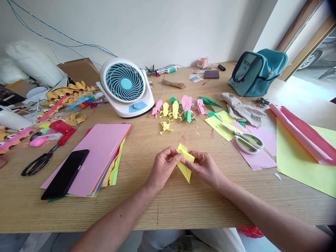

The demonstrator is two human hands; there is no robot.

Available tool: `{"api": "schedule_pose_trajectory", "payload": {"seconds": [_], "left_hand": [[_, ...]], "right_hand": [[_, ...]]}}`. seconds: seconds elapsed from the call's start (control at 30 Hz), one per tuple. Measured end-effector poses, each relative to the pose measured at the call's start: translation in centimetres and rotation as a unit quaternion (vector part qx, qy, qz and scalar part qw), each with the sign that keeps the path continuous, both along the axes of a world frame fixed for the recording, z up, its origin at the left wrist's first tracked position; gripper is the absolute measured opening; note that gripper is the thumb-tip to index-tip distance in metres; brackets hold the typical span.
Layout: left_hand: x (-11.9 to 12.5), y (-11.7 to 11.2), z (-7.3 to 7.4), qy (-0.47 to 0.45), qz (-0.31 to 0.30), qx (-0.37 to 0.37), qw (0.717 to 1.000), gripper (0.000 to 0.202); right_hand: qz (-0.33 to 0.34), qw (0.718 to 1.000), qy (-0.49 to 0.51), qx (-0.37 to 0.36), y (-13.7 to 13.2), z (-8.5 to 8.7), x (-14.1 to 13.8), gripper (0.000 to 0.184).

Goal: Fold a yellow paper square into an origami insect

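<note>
here's the table (128, 206), fan (126, 85) set well back, perhaps sparing elbow room; left hand (162, 166) and right hand (205, 166) pinch 1 folded paper (186, 172) between them, over the table's front middle, apparently to hold its flaps flat.

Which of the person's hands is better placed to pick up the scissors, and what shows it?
Probably the right hand: the scissors lie on its side, and the left hand is farther off. Both hands hold the folded yellow paper, though.
</note>
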State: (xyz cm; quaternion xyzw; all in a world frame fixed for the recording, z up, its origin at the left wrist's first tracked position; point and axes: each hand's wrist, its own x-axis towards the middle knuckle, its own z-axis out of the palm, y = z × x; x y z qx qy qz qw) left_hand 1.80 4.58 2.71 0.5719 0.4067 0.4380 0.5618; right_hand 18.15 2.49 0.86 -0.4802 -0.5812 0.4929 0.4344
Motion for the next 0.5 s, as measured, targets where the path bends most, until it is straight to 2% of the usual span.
{"api": "schedule_pose_trajectory", "payload": {"seconds": [0.2,0.3,0.4,0.5], "left_hand": [[0.1,0.2,0.1,-0.085,-0.005,-0.08,0.993,0.029],[-0.1,0.6,0.1,-0.14,-0.019,-0.115,0.983,0.028],[-0.2,0.8,0.1,-0.172,-0.042,-0.13,0.976,0.026],[-0.1,0.6,0.4,-0.175,-0.064,-0.13,0.974,0.021]], "right_hand": [[0.02,0.997,-0.053,0.043,-0.5,1.1,0.4,0.049],[-0.007,0.997,-0.023,0.067,-0.5,1.8,1.1,0.052],[-0.006,0.998,0.054,0.02,0.0,2.1,1.5,0.048],[0.071,0.99,0.107,-0.049,0.3,2.2,1.1,0.042]]}}
